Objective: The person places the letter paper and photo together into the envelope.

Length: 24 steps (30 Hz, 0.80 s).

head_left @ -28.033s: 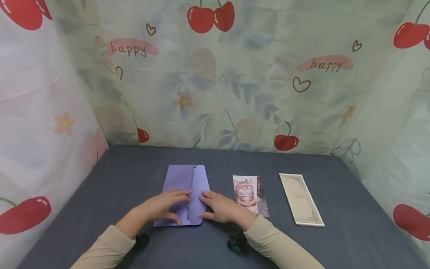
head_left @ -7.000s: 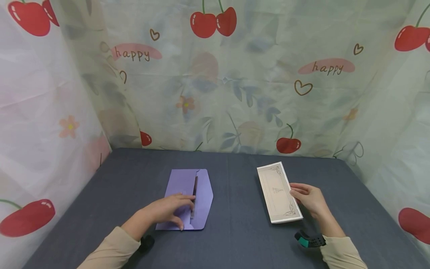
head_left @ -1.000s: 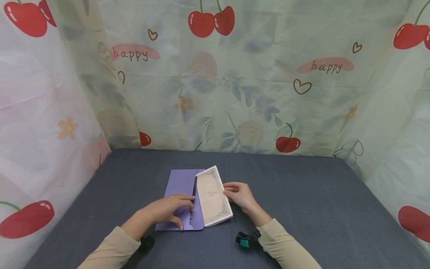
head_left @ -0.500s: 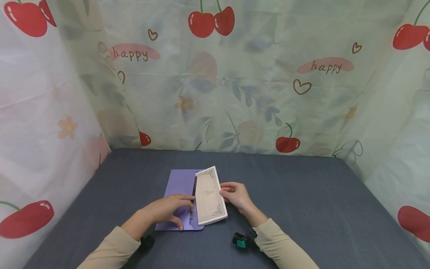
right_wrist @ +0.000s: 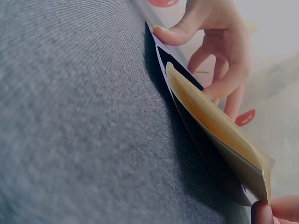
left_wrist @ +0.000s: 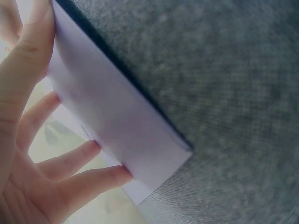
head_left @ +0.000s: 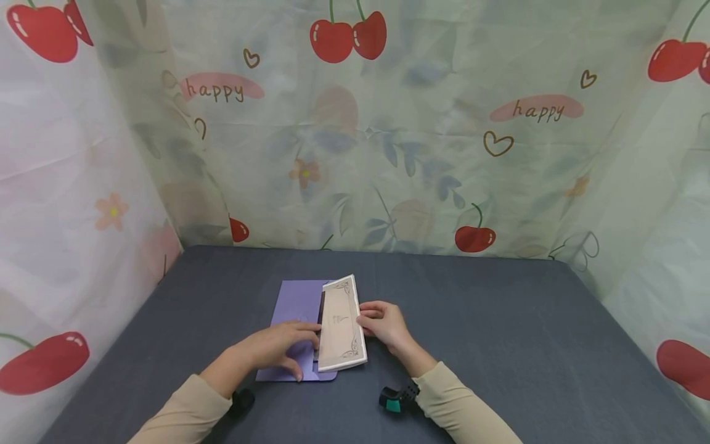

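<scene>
Left hand (head_left: 274, 344) spread on the purple envelope (head_left: 296, 302), right hand (head_left: 385, 324) pinching the cream folder (head_left: 337, 324), I'd do best keeping its leading edge low and straight.

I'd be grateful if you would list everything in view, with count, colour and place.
Envelope: 1, purple, flat on the table, under the left hand
Folded paper: 1, cream with dark ornaments, tilted over the envelope's open flap side, held by the right hand
Strip: 1, dark, at the envelope's opening; what it is cannot be told
Table: 1, dark grey-blue, beneath everything
Curtain: pale, printed with cherries, flowers, hearts and "happy", behind and at both sides; number of pieces unclear
Wrist devices: 2, black, one showing teal, one at each wrist
Sleeves: 2, beige, on both forearms
Left hand: 1, on the envelope
Right hand: 1, pinching the folded paper's edge
</scene>
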### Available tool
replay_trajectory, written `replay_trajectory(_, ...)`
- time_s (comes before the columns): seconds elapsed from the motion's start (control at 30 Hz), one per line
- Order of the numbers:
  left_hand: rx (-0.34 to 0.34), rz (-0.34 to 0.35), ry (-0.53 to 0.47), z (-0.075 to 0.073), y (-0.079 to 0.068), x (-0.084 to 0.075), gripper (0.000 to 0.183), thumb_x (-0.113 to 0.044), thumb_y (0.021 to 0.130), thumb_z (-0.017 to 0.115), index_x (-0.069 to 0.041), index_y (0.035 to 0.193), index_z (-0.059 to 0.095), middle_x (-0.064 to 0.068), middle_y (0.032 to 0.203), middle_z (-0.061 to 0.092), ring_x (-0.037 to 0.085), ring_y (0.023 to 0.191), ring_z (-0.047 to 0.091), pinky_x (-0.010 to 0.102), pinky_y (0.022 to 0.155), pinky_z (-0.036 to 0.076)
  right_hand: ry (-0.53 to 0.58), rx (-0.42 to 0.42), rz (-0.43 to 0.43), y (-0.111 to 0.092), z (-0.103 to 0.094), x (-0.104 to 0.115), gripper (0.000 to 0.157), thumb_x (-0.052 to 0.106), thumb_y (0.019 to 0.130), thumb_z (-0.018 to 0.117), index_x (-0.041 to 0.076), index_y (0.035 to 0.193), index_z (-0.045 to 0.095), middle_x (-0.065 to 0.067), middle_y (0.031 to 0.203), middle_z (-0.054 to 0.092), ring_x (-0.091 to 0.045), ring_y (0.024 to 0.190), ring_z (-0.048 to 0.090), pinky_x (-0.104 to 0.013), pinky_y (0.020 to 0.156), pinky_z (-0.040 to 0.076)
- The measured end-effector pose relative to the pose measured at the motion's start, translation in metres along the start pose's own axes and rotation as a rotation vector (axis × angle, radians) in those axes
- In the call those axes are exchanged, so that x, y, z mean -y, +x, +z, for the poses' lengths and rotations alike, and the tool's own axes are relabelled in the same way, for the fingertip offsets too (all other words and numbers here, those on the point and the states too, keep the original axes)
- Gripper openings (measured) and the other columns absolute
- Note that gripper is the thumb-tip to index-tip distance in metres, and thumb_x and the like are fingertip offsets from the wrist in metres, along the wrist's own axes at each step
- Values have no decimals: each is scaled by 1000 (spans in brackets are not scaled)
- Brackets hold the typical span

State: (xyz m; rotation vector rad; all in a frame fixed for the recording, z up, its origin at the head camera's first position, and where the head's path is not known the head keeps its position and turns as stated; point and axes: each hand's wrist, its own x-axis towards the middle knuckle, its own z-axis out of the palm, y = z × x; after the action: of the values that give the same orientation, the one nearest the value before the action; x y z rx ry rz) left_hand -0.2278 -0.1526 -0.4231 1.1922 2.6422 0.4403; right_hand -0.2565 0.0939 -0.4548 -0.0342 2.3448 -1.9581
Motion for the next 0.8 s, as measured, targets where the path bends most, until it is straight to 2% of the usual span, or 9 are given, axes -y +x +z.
replay_trajectory(0.53, 14, -9, -8, -1, 1, 0, 49, -38, 66, 76, -19, 107, 59, 9, 143, 46, 32, 130, 45, 50, 104, 38, -8, 20, -5, -6, 9, 2, 34, 0, 81, 64, -10, 113, 58, -22, 94, 67, -5, 66, 61, -26, 62, 57)
replay_trajectory(0.8, 10, -7, -3, 0, 0, 1, 48, -38, 66, 76, -19, 107, 59, 8, 143, 46, 32, 130, 45, 49, 104, 39, -2, 15, -18, -10, 14, 3, 33, -1, 83, 60, -12, 114, 57, -22, 97, 63, -8, 71, 61, -28, 63, 58)
